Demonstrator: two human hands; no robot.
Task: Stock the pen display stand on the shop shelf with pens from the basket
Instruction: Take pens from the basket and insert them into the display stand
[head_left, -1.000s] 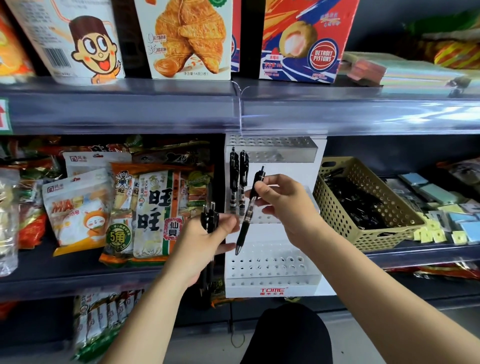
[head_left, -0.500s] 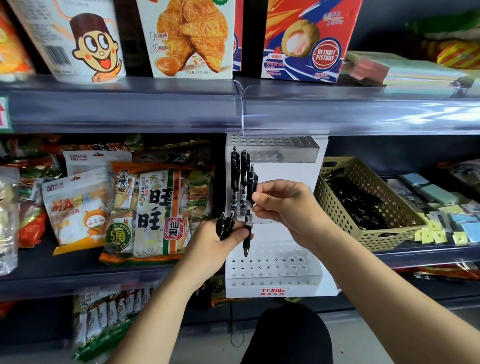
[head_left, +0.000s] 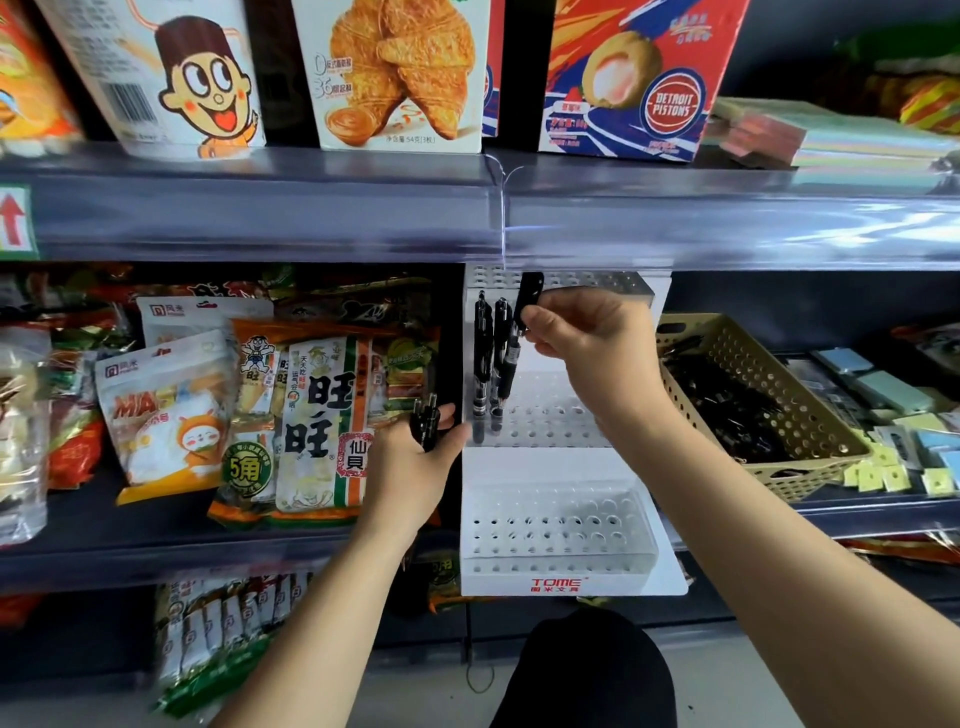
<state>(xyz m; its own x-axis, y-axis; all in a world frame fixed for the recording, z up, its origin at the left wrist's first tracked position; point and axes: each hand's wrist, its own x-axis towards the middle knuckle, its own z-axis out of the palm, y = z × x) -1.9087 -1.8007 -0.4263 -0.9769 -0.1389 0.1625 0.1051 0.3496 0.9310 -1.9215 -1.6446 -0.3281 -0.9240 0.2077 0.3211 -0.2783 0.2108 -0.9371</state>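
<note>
White pen display stand (head_left: 558, 566) on the middle shelf (head_left: 156, 551): stepped perforated tiers, red "TOME" on the front lip. Set between snack bags (head_left: 322, 415) on the left and a tan perforated basket (head_left: 810, 423) on the right. Two black standing pens (head_left: 483, 358) upright at the left end of the middle tier, side by side, very close together.

Third black pen (head_left: 529, 293) just right of those two, tilted a little, top leaning right. Pinched along its upper part between thumb and curled fingers of the right hand (head_left: 589, 338). Lower end down by the middle tier's holes; seated in a hole or not, cannot tell.

Left hand (head_left: 415, 465) low at the stand's left edge, fingers wrapped round a small bundle of black pens (head_left: 427, 423), tops poking up out of the fist. Thumb close to the stand's side.

Basket just beside the stand, same shelf, with a heap of dark pens (head_left: 727, 410) inside. Pale sticky-note pads (head_left: 883, 475) further right, near the basket's front corner. Boxed snacks (head_left: 400, 73) one level up, behind a clear price rail (head_left: 311, 208).
</note>
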